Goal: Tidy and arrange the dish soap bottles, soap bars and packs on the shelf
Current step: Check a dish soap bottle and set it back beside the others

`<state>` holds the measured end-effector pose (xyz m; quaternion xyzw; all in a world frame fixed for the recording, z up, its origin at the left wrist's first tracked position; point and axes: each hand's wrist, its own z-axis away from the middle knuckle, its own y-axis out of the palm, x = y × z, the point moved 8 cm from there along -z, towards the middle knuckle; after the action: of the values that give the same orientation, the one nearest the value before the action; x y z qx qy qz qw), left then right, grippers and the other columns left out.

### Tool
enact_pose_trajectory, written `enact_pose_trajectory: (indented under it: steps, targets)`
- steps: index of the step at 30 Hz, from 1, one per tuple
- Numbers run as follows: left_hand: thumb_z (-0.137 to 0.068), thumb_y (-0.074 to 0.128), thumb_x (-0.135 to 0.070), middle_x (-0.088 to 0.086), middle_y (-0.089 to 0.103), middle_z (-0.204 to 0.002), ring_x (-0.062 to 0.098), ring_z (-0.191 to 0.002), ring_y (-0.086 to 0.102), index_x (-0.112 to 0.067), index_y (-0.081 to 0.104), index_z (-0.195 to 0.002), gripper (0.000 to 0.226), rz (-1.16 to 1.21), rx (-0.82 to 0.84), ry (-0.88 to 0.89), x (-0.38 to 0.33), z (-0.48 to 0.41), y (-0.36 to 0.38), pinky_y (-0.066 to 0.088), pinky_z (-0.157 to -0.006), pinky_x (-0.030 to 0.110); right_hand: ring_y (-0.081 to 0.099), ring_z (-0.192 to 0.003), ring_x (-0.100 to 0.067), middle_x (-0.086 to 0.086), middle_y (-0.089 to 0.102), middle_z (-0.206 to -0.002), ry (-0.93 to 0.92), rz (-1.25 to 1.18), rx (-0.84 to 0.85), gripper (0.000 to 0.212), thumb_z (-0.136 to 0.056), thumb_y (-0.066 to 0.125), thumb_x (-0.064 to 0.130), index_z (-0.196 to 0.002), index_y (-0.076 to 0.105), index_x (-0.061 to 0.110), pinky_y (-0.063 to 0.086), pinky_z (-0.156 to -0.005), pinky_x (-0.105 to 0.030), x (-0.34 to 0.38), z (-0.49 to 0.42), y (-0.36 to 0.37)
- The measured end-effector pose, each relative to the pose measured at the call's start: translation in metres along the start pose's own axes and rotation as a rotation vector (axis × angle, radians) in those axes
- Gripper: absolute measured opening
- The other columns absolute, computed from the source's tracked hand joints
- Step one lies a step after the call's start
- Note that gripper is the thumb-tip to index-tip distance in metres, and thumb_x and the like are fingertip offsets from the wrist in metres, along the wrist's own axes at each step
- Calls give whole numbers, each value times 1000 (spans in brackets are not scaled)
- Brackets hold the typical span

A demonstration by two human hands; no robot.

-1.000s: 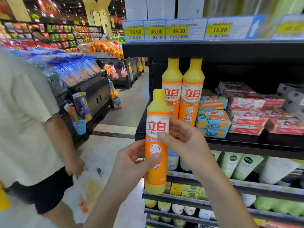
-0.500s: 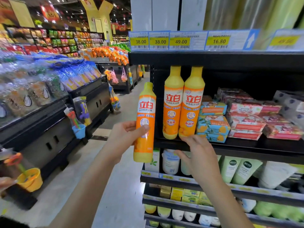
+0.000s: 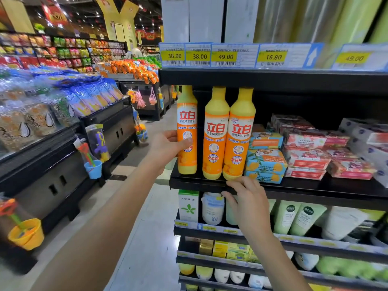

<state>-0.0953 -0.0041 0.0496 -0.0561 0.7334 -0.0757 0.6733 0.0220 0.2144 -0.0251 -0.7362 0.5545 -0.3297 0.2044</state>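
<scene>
A: Left grip (image 3: 168,148)?
B: Clasps dish soap bottle (image 3: 187,122) mid-label, thumb across front. Upright at left end of shelf (image 3: 315,192), near two matching bottles (image 3: 216,114). Cannot tell whether set down.
A: Right grip (image 3: 249,204)?
B: Released, holds nothing. Fingertips touching shelf front edge, just under the pair.
A: Further right?
B: Stacked blue soap boxes (image 3: 265,162), then red packs (image 3: 306,157).
</scene>
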Motion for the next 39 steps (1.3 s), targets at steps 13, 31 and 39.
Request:
enact_pose_trajectory:
  steps: [13,31,39]
  targets:
    - [-93,73,-21,1,56,-145,11,-124,54,-19,43,-151,65,-42,-24,162,10,-8,14,49,-97,33,61,-87,-34,-7,67,-90,114,18,-102,37,-71,92,36,-91,78,9,53,-79,-46,-20,-1,-12]
    - [-88,80,-22,-2,66,-129,8,-108,60,-14,55,-138,57,-186,-95,231,31,-34,19,48,-83,15,54,-102,-31,-8,64,-102,140,32,-131,60,-76,73,61,-102,75,7,44,-92,-42,-36,4,-5]
    - [-90,78,-25,5,63,-135,24,-120,63,-17,51,-141,58,-172,-109,124,29,-87,35,55,-101,51,54,-101,-28,-5,63,-101,141,36,-128,59,-78,69,63,-101,74,8,45,-90,-40,-36,5,-4]
